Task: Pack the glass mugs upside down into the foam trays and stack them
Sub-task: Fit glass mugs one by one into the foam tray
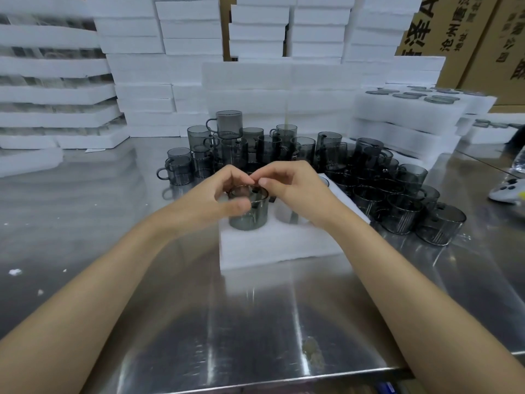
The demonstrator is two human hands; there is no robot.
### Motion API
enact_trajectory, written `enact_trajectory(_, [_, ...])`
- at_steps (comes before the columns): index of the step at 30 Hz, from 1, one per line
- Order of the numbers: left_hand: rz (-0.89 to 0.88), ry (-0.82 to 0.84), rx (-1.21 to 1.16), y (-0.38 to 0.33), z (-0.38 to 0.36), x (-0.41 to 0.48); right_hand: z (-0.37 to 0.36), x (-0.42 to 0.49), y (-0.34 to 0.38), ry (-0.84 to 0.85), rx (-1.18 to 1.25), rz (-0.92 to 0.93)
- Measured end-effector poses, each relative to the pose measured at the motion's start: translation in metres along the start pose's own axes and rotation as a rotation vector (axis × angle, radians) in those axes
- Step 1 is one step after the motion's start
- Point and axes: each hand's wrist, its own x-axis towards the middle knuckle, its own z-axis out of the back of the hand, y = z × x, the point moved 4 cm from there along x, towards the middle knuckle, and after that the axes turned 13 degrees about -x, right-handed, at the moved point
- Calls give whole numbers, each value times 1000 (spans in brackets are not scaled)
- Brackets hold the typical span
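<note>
Smoked glass mug [248, 213] is sitting in the near-left pocket of the foam tray [278, 247]. It is likely rigid, slick, chip-prone at the rim and light enough for one hand. I'm judging the wall a safer hold than the handle. Left hand [224, 191] is wrapping it, fingers [240, 206] curled round the sides. Right hand [294, 189] is bunching its fingertips at the top edge — I cannot tell if it is gripping. Loose mugs [284, 150] are crowding the worktop [255, 308] behind.

A brushed stainless-steel tabletop [113, 223] carries scattered white crumbs [14, 271] at its left and a dull smudge [314, 355] near its front edge. At the right edge lie a white handheld controller with dark buttons [507, 191] and, behind it, some crumpled clear plastic [520, 162]. Brown cardboard boxes [466, 32] printed with black characters stand at the top right.
</note>
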Motion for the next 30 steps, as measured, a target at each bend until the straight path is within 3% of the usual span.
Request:
enact_trajectory(11, [26,-98,159,-3,1,7,-3,1,-2,48,-55,-72])
enact_trajectory(18, [80,-14,235,-5,0,9,-5,-1,0,23,-117,-53])
enact_trajectory(30, [114,115,324,-6,0,6,-2,-3,1,89,25,-59])
